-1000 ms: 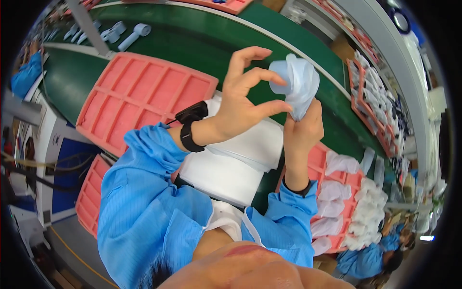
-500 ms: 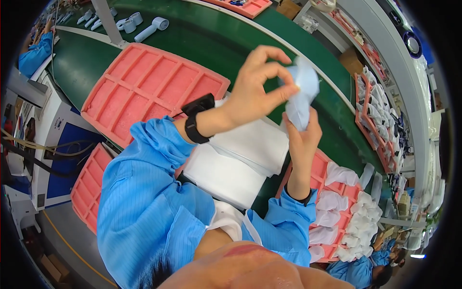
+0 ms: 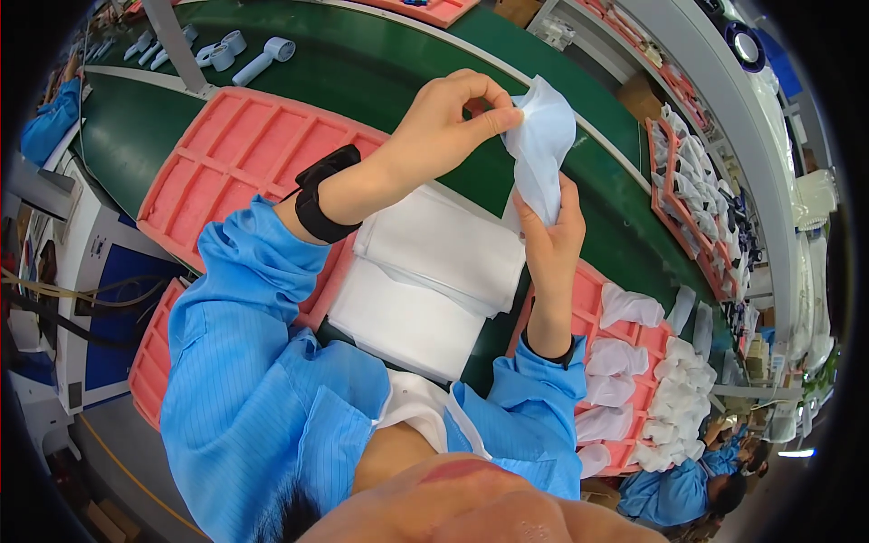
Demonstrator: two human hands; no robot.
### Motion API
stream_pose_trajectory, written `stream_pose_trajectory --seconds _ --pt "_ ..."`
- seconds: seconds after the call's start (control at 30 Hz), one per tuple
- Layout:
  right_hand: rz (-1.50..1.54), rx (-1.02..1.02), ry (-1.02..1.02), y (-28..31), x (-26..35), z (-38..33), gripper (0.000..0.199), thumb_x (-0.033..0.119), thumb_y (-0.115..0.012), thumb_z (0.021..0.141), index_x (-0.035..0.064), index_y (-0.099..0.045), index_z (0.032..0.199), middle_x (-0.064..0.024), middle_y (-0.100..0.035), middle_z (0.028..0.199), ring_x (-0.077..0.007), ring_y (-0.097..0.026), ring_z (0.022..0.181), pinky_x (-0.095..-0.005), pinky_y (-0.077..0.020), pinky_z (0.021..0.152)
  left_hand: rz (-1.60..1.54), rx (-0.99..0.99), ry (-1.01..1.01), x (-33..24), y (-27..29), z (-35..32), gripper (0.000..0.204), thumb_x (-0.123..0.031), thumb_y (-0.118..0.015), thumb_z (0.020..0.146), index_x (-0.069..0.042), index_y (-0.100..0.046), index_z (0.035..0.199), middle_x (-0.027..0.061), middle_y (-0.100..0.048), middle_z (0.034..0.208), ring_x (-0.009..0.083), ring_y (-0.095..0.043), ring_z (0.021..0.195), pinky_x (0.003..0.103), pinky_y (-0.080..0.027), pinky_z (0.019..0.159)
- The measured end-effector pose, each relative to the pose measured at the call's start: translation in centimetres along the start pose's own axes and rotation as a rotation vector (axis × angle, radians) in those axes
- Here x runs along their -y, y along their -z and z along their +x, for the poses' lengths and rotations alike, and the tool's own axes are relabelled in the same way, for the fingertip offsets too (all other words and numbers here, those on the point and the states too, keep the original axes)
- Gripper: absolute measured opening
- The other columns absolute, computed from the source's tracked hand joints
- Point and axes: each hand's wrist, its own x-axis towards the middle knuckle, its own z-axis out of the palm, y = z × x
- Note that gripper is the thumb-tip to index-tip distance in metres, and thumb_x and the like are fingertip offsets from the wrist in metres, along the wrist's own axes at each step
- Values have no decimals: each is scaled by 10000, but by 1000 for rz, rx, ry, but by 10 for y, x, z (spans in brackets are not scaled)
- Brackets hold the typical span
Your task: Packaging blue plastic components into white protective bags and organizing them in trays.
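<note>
A light blue object wrapped in a thin white bag point(image 3: 545, 136) is held up before me over the green conveyor belt. It has a wide upper end and a narrower lower end, like a small handheld fan, though the wrap hides its details. My left hand point(image 3: 457, 122) pinches the wrap at the wide end between thumb and fingertips. Lower down, my right hand point(image 3: 554, 237) is closed round the narrow end. Below my hands lie two stacks of flat white bags point(image 3: 439, 249), side by side.
A pink compartment tray point(image 3: 262, 149) lies left on the green belt point(image 3: 362, 63). To the right, another pink tray point(image 3: 593, 303) carries several white-wrapped pieces point(image 3: 620, 357). Light blue handheld fans point(image 3: 267, 61) lie at the far left. Filled pink trays point(image 3: 670, 181) stand far right. Co-workers sit at both sides.
My left thumb and fingers have closed onto the wrap at the wide end. Both hands and the wrapped object have shifted slightly left and up in view, partly as the view itself moved.
</note>
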Motion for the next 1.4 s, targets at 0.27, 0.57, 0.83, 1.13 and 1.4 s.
stream_pose_trajectory --seconds 0.27,0.57,0.83,1.13,1.4 --pt "-417 -128 386 0 2 -2 444 63 -668 802 -12 -507 1210 -177 -632 1002 -276 -644 874 -352 -496 777 125 -113 -216 -2 -4 -6 212 -215 -728 806 -31 -668 892 23 -512 963 90 -467 758 215 -380 637" --pt "-518 -292 445 -2 0 -2 433 76 -670 802 -6 -518 1200 -147 -637 949 -260 -638 797 -323 -496 704 65 -64 -102 12 18 -9 201 -238 -739 779 -54 -711 853 62 -555 878 149 -524 769 271 -429 656" --pt "292 643 -420 14 -30 23 402 162 -650 846 -5 -522 1188 12 -585 797 -88 -512 571 -203 -358 463 422 307 264 87 95 25 271 -306 -738 761 -54 -718 859 141 -676 791 221 -620 743 325 -488 700" --pt "-1055 101 -96 60 -141 55 466 84 -587 840 68 -498 1297 -251 -499 1276 -387 -484 1183 -427 -399 985 1454 -309 701 213 301 14 607 -465 -720 749 -87 -558 1194 152 -603 1132 309 -587 1071 484 -472 883" --pt "-623 63 107 30 -110 51 478 136 -672 825 51 -528 1273 -193 -513 1286 -330 -530 1149 -407 -444 945 1188 -5 600 236 255 35 462 -393 -690 790 -75 -571 1103 177 -598 1129 359 -578 1037 437 -476 844"
